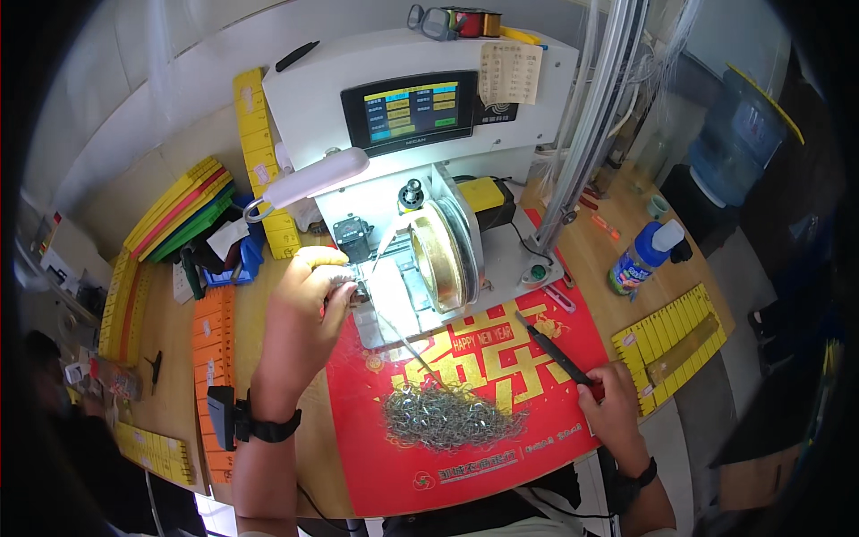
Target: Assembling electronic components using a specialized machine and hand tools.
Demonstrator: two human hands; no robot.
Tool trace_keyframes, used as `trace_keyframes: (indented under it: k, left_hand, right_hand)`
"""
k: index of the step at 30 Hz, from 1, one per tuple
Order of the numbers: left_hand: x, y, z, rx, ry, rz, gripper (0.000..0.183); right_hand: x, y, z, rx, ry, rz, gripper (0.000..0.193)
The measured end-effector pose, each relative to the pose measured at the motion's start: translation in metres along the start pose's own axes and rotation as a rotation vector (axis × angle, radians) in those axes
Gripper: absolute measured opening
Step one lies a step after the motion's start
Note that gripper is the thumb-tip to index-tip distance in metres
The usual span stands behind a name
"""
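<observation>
- One bench (626, 268), wooden, carries everything.
- One white machine (403, 98) with a screen and a brass wheel (438, 255). The left hand (309, 295) is at its feed point, fingers pinched shut around a small part too small to make out. Best, I judge, to seat that part squarely and keep fingertips off the wheel.
- One red mat (537, 421) in front of the machine.
- One heap of metal clips (452, 416) on the mat, between the hands; too many to count.
- One pair of black tweezers (550, 349), gripped in the closed right hand (613, 407), tips pointing toward the machine. Picking single clips from the heap's edge should avoid tangles.
- One blue bottle (640, 255), far right.
</observation>
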State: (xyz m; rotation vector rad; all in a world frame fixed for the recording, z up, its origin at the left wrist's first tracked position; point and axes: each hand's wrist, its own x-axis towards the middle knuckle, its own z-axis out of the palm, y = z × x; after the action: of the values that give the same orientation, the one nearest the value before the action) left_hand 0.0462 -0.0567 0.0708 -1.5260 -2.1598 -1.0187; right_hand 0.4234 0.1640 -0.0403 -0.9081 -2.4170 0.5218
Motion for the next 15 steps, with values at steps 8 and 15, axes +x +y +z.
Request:
trace_keyframes:
  k: [8, 15]
  left_hand:
    - [0.002, 0.013, 0.008, 0.003, 0.1, -0.004, 0.007]
    - [0.001, 0.007, 0.016, 0.022, 0.154, 0.042, 0.006]
  right_hand:
    - [-0.002, -0.003, -0.014, 0.422, 0.268, 0.154, 0.019]
    - [0.051, -0.051, -0.017, 0.598, 0.207, 0.085, 0.015]
